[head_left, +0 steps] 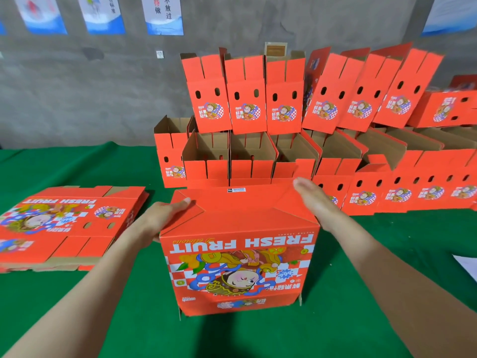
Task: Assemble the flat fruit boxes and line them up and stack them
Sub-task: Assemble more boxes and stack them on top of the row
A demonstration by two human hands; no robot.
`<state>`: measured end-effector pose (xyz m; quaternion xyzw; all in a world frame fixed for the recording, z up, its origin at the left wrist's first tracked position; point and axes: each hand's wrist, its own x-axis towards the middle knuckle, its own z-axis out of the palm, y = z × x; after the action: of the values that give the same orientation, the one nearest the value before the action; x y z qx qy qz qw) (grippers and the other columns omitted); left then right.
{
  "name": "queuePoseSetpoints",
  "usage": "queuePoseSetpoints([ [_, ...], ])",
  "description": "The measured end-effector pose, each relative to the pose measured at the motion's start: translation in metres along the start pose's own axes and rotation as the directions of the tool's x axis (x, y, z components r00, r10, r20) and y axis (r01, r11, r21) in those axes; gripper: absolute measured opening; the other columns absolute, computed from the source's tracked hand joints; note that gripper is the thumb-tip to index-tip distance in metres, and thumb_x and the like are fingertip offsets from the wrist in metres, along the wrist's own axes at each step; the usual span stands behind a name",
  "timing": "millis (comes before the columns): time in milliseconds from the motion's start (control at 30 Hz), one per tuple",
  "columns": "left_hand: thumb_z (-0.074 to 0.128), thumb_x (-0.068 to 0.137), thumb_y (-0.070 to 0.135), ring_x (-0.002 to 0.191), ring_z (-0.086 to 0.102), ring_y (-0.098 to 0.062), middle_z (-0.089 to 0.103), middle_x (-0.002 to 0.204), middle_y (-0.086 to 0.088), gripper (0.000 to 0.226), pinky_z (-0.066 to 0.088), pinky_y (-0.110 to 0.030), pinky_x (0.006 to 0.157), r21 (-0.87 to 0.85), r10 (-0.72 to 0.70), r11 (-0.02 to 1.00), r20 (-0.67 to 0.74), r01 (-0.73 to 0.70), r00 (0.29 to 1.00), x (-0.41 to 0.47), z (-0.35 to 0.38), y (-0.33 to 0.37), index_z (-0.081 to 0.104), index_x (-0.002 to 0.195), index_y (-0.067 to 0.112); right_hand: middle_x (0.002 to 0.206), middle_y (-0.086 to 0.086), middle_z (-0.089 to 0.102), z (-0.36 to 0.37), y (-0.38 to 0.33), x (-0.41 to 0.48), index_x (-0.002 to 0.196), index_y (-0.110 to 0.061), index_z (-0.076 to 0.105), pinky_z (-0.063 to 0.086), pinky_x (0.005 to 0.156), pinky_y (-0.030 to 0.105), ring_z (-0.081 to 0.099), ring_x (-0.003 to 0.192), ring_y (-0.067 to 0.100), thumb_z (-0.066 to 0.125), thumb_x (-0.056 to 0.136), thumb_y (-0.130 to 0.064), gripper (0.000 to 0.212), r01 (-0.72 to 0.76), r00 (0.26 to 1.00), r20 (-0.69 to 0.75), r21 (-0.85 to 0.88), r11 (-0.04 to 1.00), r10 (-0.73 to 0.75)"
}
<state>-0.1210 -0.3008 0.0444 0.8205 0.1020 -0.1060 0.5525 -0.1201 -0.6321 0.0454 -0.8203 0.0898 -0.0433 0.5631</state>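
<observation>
A red fruit box stands upside down on the green table right in front of me, its "FRESH FRUIT" print inverted and its folded bottom flaps facing up. My left hand lies flat on the left flap and grips the box's left top edge. My right hand rests with fingers straight on the right flap. A pile of flat unfolded boxes lies to the left. Behind stand rows of assembled boxes, with a second tier stacked on top.
The green cloth table shows bare cloth around the box. More assembled boxes run off to the right, some leaning. A white sheet lies at the right edge. A grey wall with posters stands behind.
</observation>
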Motion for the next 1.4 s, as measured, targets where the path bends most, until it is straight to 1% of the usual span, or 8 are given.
queuePoseSetpoints([
  [167,0.058,0.08,0.065,0.072,0.069,-0.037,0.072,0.08,-0.021,0.062,0.056,-0.049,0.081,0.118,0.023,0.993,-0.121,-0.009,0.992,-0.012,-0.004,-0.003,0.07,0.084,0.004,0.082,0.007,0.073,-0.002,0.059,-0.046,0.089,-0.01,0.061,0.051,0.091,0.054,0.068,0.082,0.023,0.044,0.098,-0.041,0.036,-0.279,0.939,0.189,-0.059,0.958,0.286],
  [533,0.044,0.096,0.05,0.051,0.05,-0.018,0.056,0.055,-0.012,0.061,0.037,-0.029,0.056,0.129,0.28,0.96,-0.344,-0.25,0.896,-0.041,-0.029,-0.035,0.061,0.067,0.0,0.091,-0.005,0.065,-0.014,0.004,-0.084,0.093,-0.036,0.052,0.06,0.067,0.034,0.064,0.066,0.014,0.031,0.094,-0.063,0.034,-0.098,0.937,0.29,-0.315,0.944,0.194],
  [700,0.037,0.098,0.05,0.025,0.025,-0.009,0.03,0.03,0.006,0.057,0.012,-0.011,0.03,-0.061,0.209,0.955,-0.558,-0.291,0.803,-0.044,-0.036,-0.073,0.032,0.051,0.017,0.151,0.005,0.035,-0.001,-0.026,-0.096,0.144,-0.046,0.019,0.056,0.052,0.03,0.071,0.067,0.03,0.032,0.068,-0.086,0.086,-0.01,0.913,0.391,-0.26,0.966,0.114],
  [867,0.029,0.098,0.054,0.068,0.046,-0.017,0.058,0.066,-0.009,0.061,0.046,-0.02,0.057,-0.307,0.051,0.891,-0.667,-0.336,0.743,-0.053,-0.029,-0.102,0.058,0.073,0.007,0.155,0.009,0.028,0.017,-0.05,-0.106,0.143,-0.054,0.011,0.056,0.054,0.03,0.07,0.059,0.026,0.053,0.051,-0.083,0.106,0.085,0.9,0.434,-0.075,0.994,-0.045],
  [967,0.023,0.095,0.062,0.099,0.055,-0.021,0.062,0.108,-0.011,0.073,0.045,-0.041,0.096,-0.442,-0.065,0.833,-0.676,-0.333,0.734,-0.05,-0.027,-0.111,0.06,0.116,0.002,0.109,0.008,0.063,0.026,-0.06,-0.11,0.136,-0.053,0.026,0.048,0.046,0.025,0.062,0.051,0.015,0.064,0.044,-0.078,0.103,0.225,0.892,0.403,0.0,0.974,-0.206],
  [1033,0.022,0.094,0.064,0.101,0.055,-0.02,0.058,0.112,-0.009,0.075,0.043,-0.034,0.091,-0.508,-0.134,0.791,-0.689,-0.342,0.712,-0.046,-0.027,-0.113,0.057,0.122,0.004,0.075,-0.001,0.059,0.034,-0.067,-0.11,0.12,-0.061,0.034,0.046,0.044,0.024,0.058,0.049,0.009,0.073,0.048,-0.069,0.082,0.338,0.863,0.39,0.028,0.941,-0.321],
  [1200,0.025,0.101,0.047,0.109,0.054,-0.028,0.051,0.136,-0.022,0.058,0.036,-0.048,0.104,-0.6,-0.145,0.722,-0.618,-0.344,0.772,-0.035,-0.034,-0.104,0.048,0.13,0.001,0.093,-0.019,0.049,0.061,-0.097,-0.106,0.098,-0.072,0.035,0.046,0.069,0.023,0.05,0.065,-0.008,0.084,0.057,-0.043,0.07,0.54,0.788,0.366,-0.024,0.841,-0.495],
  [1400,0.032,0.087,0.072,0.126,0.046,-0.037,0.049,0.138,-0.011,0.075,0.041,-0.065,0.092,-0.86,-0.147,0.491,-0.239,-0.139,0.96,-0.029,-0.05,-0.081,0.04,0.137,0.016,0.094,-0.01,0.033,0.12,-0.125,-0.093,0.116,-0.061,0.028,0.036,0.077,0.032,0.054,0.079,0.028,0.072,0.072,-0.032,0.069,0.707,0.707,0.36,-0.393,0.588,-0.609],
])
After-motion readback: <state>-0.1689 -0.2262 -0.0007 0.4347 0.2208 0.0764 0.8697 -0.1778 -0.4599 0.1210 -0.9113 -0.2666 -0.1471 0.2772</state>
